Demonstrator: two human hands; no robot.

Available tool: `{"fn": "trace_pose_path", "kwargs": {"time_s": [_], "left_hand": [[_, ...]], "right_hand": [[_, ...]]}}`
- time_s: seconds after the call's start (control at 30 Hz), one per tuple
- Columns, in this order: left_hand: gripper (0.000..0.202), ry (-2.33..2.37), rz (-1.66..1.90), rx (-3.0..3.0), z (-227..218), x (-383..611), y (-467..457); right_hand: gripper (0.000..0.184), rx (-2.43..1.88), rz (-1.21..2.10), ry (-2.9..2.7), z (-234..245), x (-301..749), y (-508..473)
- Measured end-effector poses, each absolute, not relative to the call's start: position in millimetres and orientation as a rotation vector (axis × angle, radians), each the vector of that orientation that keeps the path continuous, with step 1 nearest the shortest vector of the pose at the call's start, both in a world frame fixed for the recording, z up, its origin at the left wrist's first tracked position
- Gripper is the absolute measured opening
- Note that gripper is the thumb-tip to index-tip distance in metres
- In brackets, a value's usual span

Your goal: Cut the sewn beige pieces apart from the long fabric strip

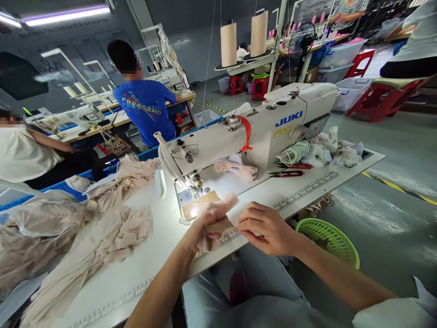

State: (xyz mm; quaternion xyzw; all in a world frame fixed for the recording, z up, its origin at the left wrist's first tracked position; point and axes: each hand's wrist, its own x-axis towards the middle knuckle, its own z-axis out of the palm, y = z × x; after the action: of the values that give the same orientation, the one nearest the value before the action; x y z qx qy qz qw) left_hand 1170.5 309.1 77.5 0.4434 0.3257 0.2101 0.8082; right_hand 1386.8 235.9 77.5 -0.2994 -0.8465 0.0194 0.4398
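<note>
My left hand (209, 224) is closed around a thin beige fabric piece (223, 226), in front of the sewing machine's needle area. A pale end of the cloth sticks up above the fingers, slightly blurred. To its right, my right hand (268, 228) has thumb and fingers pinched together at the cloth's right edge; the exact grip is partly hidden. Just beyond both hands stands the white sewing machine (218, 152), its lamp lighting the needle plate and a tan patch (201, 205) on the bed. The printed ruler strip (228, 238) runs beneath my hands.
Beige fabric piles (112, 237) cover the table's left side. Thread snips (287, 173), a coil of pale cord (295, 152) and fabric scraps (336, 150) lie by the machine's right end. Below is a green basket (327, 228). A person in a blue shirt (145, 109) sits ahead.
</note>
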Motion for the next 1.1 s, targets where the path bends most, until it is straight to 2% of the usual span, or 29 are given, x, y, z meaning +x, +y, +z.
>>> {"fn": "trace_pose_path", "kwargs": {"time_s": [0.07, 0.13, 0.3, 0.47, 0.8, 1.03, 1.1], "left_hand": [[0.046, 0.734, 0.448, 1.074, 79, 1171, 306], [0.04, 0.779, 0.496, 1.254, 81, 1171, 302], [0.057, 0.727, 0.563, 1.518, 86, 1174, 295], [0.06, 0.693, 0.581, 1.647, 90, 1174, 294], [0.073, 0.615, 0.588, 1.753, 88, 1172, 296], [0.075, 0.623, 0.539, 1.706, 84, 1169, 297], [0.078, 0.619, 0.528, 1.686, 83, 1167, 297]], "right_hand": [[0.015, -0.727, 0.117, -2.077, 82, 1386, 238], [0.017, -0.74, 0.111, -2.0, 86, 1386, 242], [0.025, -0.814, -0.146, -1.981, 87, 1386, 253], [0.035, -0.823, -0.309, -2.076, 77, 1381, 256], [0.025, -0.865, -0.414, -2.019, 68, 1372, 259], [0.006, -0.884, -0.485, -1.967, 71, 1368, 254], [0.006, -0.872, -0.511, -1.963, 72, 1366, 252]]}}
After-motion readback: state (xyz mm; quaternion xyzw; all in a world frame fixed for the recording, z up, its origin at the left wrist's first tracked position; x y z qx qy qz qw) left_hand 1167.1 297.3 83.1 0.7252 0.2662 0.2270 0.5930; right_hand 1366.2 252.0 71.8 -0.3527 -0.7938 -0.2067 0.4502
